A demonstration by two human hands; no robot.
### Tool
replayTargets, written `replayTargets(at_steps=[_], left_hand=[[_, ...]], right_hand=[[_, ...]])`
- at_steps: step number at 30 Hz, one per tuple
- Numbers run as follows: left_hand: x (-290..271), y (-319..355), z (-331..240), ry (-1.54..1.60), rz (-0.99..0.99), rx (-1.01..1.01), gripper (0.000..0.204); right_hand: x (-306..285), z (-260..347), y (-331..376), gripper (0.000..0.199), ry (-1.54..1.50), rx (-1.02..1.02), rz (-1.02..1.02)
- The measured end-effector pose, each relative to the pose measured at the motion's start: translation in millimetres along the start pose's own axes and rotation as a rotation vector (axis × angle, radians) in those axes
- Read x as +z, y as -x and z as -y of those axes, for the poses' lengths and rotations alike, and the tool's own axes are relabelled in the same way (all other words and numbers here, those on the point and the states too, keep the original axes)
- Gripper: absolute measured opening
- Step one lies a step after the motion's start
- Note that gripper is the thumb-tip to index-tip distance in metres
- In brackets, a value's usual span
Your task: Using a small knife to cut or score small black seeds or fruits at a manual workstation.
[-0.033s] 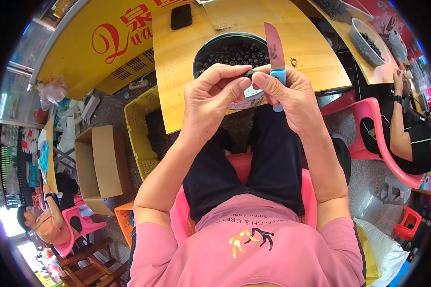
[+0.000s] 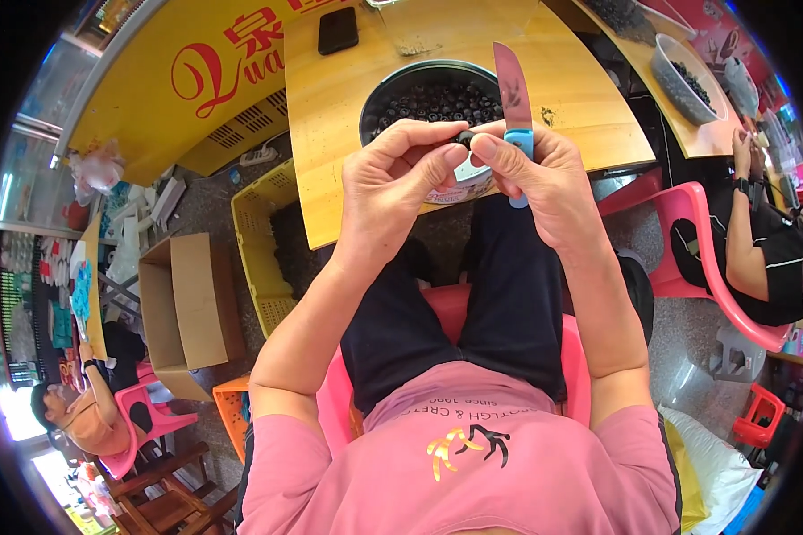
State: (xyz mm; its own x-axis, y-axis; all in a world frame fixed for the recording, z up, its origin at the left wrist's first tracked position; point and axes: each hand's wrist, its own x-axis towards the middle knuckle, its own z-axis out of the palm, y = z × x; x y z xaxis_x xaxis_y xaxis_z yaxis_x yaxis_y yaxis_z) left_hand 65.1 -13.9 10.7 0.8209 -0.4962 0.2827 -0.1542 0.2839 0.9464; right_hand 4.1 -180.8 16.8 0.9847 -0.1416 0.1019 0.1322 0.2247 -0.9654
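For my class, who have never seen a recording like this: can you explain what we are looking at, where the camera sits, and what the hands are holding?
There is no machine here. A wide fisheye camera worn on a seated person's head looks down at their own hands, so straight edges bend. The left hand and right hand meet over the lap, pinching a small dark item between the fingertips. The right hand also has a grip on a blue-handled knife, blade pointing up. On the wooden table stand a round bowl of dark pieces and a black phone.

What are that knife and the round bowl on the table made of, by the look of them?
Knife: the blade looks like dull, stained metal; the light-blue handle looks like smooth plastic. Bowl: probably metal, judging by its thin grey, faintly shiny rim. Table: seemingly varnished yellowish wood, with visible grain.
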Motion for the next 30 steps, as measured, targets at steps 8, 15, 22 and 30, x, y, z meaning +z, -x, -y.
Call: replayTargets(at_steps=[8,15,22,30], left_hand=[[6,6,1,0.174,-0.070,-0.140,0.023],[9,7,3,0.218,-0.054,-0.172,0.023],[4,7,4,0.169,-0.051,-0.173,0.025],[3,7,5,0.179,-0.046,-0.194,0.024]], right_hand=[[3,5,-1,0.017,-0.008,-0.040,0.003],[0,2,-4,0.016,0.186,-0.114,-0.021],[4,6,-2,0.018,0.286,-0.121,-0.013],[0,7,-4,0.020,0.314,-0.115,0.017]])
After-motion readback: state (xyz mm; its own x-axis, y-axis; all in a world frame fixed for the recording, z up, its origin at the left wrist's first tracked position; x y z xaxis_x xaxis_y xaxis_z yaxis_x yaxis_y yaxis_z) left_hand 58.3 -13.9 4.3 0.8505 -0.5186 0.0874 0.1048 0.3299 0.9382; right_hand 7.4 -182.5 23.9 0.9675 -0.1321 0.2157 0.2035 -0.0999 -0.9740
